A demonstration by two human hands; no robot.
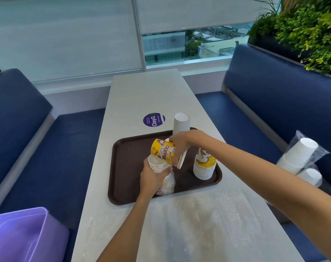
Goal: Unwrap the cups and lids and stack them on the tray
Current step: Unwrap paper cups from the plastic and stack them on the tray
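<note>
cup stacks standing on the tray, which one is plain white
The tall upside-down stack at the far edge of the tray, behind the right hand. The other standing stack, near the tray's right edge, has yellow print.

Bright, even window daylight; wide-angle bending and soft blur at edges.

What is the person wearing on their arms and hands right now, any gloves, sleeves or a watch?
Nothing shows. The left hand and right hand are bare, no gloves or rings visible. The left forearm and right forearm are uncovered to the frame's edge: no sleeves, watch or bracelet on the sides facing the camera.
</note>
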